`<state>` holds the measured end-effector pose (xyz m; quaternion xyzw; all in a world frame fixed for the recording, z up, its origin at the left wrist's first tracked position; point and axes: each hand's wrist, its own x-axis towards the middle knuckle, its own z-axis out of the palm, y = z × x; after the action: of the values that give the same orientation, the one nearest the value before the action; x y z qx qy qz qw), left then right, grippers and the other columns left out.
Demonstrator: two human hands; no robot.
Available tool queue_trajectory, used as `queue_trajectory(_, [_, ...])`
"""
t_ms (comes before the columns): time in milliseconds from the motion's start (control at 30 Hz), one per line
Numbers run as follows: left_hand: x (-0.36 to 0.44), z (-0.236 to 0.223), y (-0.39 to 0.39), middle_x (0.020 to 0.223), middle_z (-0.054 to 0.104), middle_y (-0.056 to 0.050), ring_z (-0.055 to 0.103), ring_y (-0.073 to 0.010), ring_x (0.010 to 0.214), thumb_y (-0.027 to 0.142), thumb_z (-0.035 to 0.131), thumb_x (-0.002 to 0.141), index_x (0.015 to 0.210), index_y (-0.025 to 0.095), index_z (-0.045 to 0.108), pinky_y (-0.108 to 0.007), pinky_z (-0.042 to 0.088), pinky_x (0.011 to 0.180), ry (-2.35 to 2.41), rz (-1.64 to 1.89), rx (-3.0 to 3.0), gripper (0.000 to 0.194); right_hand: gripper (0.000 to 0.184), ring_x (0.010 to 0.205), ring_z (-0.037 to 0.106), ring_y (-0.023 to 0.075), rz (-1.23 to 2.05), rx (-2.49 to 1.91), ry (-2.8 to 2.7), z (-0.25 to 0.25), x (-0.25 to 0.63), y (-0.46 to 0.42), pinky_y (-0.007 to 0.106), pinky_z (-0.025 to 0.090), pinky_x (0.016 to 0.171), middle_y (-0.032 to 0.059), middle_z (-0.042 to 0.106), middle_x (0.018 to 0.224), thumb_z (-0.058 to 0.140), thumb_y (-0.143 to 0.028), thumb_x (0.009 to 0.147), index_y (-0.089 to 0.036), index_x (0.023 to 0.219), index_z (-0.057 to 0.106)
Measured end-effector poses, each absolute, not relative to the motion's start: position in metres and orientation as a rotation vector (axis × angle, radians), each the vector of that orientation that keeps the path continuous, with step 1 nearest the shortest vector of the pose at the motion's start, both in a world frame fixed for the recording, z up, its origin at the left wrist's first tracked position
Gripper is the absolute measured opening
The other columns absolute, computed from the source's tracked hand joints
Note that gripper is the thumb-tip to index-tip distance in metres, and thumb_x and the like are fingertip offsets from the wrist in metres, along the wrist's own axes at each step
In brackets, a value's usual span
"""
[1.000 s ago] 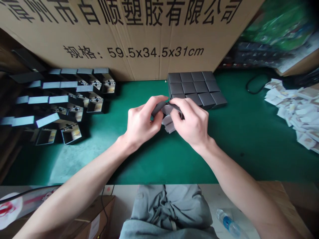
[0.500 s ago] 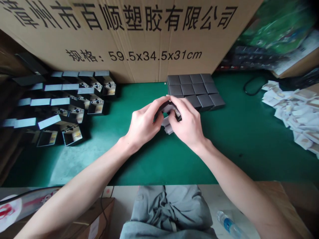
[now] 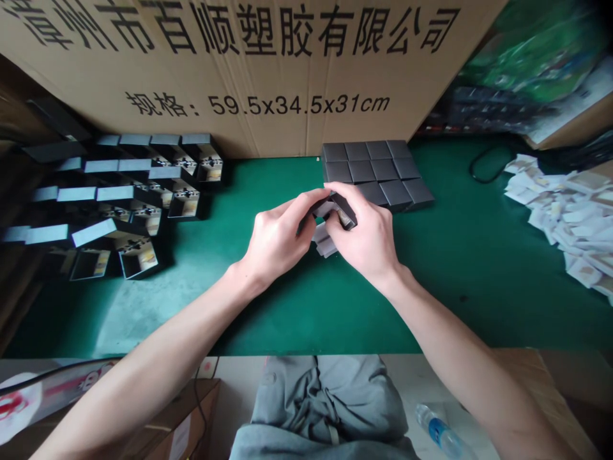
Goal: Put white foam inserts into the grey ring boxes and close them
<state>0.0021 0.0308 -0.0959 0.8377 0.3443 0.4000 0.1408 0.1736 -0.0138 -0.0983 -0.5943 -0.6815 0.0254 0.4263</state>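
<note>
Both hands meet over the green tabletop around a small dark hinged box (image 3: 345, 211), which is partly hidden by my fingers. My left hand (image 3: 282, 233) is closed on the box's left side, thumb and fingers curled round it. My right hand (image 3: 366, 233) grips the right side, with its thumb at the opening. A pale folded insert (image 3: 324, 240) lies just below the box, between the hands; whether it touches the table I cannot tell. Behind my right hand sits a block of closed dark boxes (image 3: 376, 166) in rows.
Rows of open dark boxes (image 3: 167, 172) stand on the left of the green table (image 3: 297, 319). White inserts (image 3: 569, 217) are heaped at the right. A large printed carton (image 3: 268, 76) rises along the back. Below, a water bottle (image 3: 440, 429) lies near my legs.
My right hand has shifted slightly right and its index finger now lies further over the box's top edge, showing more of the box. My left hand has hardly moved.
</note>
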Motion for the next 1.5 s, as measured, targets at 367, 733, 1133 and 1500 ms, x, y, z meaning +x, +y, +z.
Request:
queue_trajectory(367, [0.011, -0.097, 0.03, 0.116, 0.08, -0.003, 0.077, -0.013, 0.094, 0.012, 0.057, 0.096, 0.13, 0.023, 0.07, -0.021, 0.059, 0.085, 1.095, 1.181, 2.343, 0.038, 0.045, 0.12, 0.074, 0.023, 0.017, -1.455, -1.692, -0.101, 0.17, -0.011, 0.041, 0.061, 0.108, 0.0052, 0.075, 0.134, 0.05, -0.009, 0.095, -0.025, 0.135, 0.064])
queue_trajectory(733, [0.006, -0.093, 0.031, 0.115, 0.081, -0.002, 0.078, -0.015, 0.09, 0.013, 0.057, 0.094, 0.135, 0.025, 0.07, -0.024, 0.061, 0.084, 1.124, 1.153, 2.289, 0.045, 0.044, 0.111, 0.078, 0.0243, 0.005, -1.468, -1.656, -0.101, 0.171, -0.014, 0.039, 0.065, 0.1, 0.0051, 0.076, 0.131, 0.05, -0.014, 0.099, -0.028, 0.138, 0.064])
queue_trajectory(1133, [0.005, -0.083, 0.044, 0.103, 0.08, -0.008, 0.075, -0.0213, 0.092, 0.054, 0.054, 0.103, 0.134, 0.017, 0.073, -0.03, 0.064, 0.078, 1.072, 1.07, 1.702, 0.052, 0.062, 0.128, 0.069, 0.0297, 0.054, -1.397, -1.663, -0.112, 0.171, -0.008, 0.043, 0.067, 0.095, 0.0166, 0.063, 0.148, 0.054, -0.031, 0.104, -0.023, 0.163, 0.033])
queue_trajectory(1500, [-0.002, -0.076, 0.072, 0.097, 0.078, -0.015, 0.079, -0.0276, 0.086, 0.05, 0.063, 0.096, 0.109, 0.016, 0.071, -0.042, 0.07, 0.075, 0.829, 0.669, 1.184, 0.037, 0.047, 0.114, 0.077, 0.0248, 0.122, -1.327, -1.607, -0.12, 0.174, -0.008, 0.036, 0.069, 0.093, 0.0124, 0.068, 0.142, 0.05, -0.035, 0.108, -0.027, 0.154, 0.047])
